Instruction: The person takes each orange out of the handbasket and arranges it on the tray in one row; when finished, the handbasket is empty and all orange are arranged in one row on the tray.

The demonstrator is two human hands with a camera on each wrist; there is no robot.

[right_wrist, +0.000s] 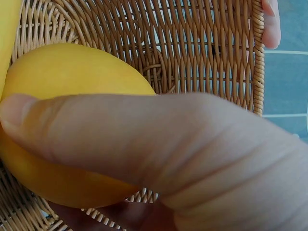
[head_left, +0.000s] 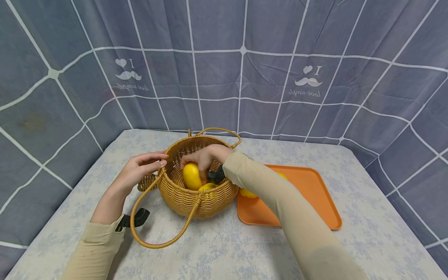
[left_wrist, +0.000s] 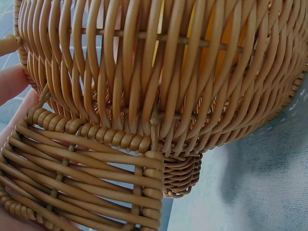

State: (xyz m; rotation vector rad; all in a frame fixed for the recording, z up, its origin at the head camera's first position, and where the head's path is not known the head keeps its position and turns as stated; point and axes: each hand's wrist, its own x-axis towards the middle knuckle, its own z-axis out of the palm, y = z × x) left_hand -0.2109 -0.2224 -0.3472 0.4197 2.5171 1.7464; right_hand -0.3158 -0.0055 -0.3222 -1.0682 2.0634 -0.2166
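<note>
A round wicker basket [head_left: 201, 204] with looped handles stands on the table. Inside it, my right hand [head_left: 204, 158] grips a smooth yellow mango [head_left: 191, 177], the thumb lying across the fruit in the right wrist view. A second mango [head_left: 208, 187] lies in the basket near the front wall, and a yellow edge shows at the far left of the right wrist view. At the basket's left rim, my left hand [head_left: 138, 169] holds on with thumb and fingers. Below that hand, a small woven piece [left_wrist: 82, 168] juts from the basket's side.
An orange tray [head_left: 308, 194] lies right of the basket, partly covered by the right sleeve. On it, yellow fruit [head_left: 247, 193] shows beside the forearm. One basket handle [head_left: 157, 245] hangs out toward the front left. A grey-blue curtain [head_left: 217, 77] hangs behind the table.
</note>
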